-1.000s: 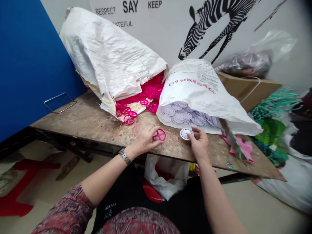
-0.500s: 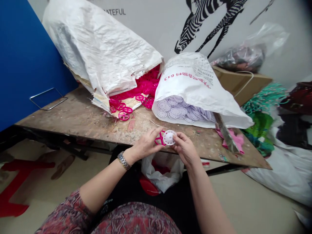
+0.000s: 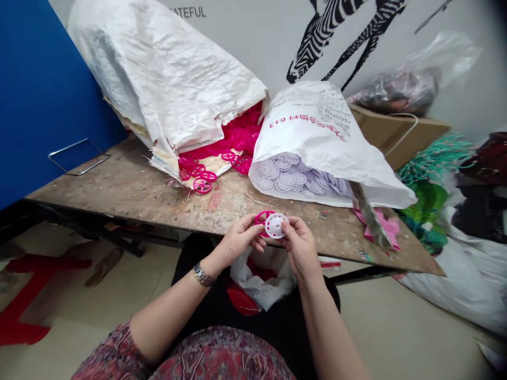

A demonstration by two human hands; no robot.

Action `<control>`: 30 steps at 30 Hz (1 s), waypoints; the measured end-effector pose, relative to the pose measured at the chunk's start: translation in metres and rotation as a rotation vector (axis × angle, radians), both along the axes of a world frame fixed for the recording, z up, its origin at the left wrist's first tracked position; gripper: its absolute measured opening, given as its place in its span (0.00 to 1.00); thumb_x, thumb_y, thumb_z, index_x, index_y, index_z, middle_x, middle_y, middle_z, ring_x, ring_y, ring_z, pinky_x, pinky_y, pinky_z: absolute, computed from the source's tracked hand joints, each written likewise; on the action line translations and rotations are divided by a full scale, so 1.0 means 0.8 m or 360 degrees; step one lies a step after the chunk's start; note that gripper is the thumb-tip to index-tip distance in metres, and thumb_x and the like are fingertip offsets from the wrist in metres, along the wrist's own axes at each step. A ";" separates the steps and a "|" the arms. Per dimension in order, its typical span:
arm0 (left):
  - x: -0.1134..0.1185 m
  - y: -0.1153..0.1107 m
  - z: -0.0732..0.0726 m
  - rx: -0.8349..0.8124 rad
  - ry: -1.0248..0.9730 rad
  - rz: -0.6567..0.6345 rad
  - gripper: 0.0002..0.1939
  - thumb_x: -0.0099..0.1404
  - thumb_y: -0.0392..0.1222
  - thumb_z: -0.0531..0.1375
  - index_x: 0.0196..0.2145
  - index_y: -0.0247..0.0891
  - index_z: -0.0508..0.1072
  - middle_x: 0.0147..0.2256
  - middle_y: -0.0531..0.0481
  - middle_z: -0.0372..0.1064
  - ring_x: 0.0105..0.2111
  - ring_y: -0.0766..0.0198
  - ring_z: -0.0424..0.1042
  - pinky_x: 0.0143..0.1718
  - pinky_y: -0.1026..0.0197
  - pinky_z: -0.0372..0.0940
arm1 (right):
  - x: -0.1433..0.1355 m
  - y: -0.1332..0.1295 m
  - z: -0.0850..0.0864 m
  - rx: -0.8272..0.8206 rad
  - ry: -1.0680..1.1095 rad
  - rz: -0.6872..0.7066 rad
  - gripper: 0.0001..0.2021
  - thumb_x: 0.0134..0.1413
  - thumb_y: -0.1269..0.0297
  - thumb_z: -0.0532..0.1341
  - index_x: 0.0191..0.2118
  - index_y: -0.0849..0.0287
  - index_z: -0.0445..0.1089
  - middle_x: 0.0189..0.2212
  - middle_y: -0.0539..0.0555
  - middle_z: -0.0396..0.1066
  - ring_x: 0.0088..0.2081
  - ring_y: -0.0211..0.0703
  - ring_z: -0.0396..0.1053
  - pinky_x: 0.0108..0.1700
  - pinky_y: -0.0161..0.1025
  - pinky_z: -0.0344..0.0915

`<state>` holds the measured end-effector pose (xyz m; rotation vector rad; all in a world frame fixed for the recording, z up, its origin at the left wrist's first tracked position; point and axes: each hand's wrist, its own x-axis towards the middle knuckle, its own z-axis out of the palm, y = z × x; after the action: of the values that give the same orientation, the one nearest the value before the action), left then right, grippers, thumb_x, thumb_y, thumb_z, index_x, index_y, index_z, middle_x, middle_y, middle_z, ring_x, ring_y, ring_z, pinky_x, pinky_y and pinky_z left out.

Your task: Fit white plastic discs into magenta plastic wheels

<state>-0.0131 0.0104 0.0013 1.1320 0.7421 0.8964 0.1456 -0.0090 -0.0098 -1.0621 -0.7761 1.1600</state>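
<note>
Between thumb and fingers, my left hand (image 3: 242, 237) pinches a pink spoked plastic wheel (image 3: 260, 217). My right hand (image 3: 300, 244) grips a white plastic disc (image 3: 274, 226) with slots round its edge, thumb near its centre. The disc overlaps the wheel's right side, in front of it; I cannot tell whether the two are joined. Both hands are at the table's front edge, above a white bag (image 3: 266, 290) with something red inside. On the table beyond, pink wheels (image 3: 202, 184) spill from one sack, and pale discs (image 3: 285, 177) fill the mouth of another.
The big white sack (image 3: 174, 68) leans at the back left of the worn wooden table (image 3: 130, 195). Right of it lies the printed sack (image 3: 312, 121), with a flat strip (image 3: 370, 216) at its mouth. A cardboard box (image 3: 400, 129) stands behind. A red stool (image 3: 27, 295) is at lower left.
The pink wheel has turned, its rim now showing above and left of the disc. My left fingers have shifted lower and curled more. The disc stays in my right hand.
</note>
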 end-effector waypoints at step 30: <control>0.002 -0.016 -0.015 0.0448 0.0443 -0.0066 0.15 0.70 0.51 0.52 0.39 0.36 0.68 0.28 0.53 0.67 0.21 0.69 0.70 0.21 0.67 0.67 | -0.005 -0.031 -0.006 0.0053 -0.0714 0.0031 0.08 0.51 0.58 0.65 0.34 0.57 0.73 0.27 0.49 0.73 0.30 0.42 0.68 0.36 0.38 0.64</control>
<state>-0.0118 -0.0025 -0.0109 1.5380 0.8321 0.8342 0.1413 -0.0336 -0.0146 -1.3089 -1.1520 0.9288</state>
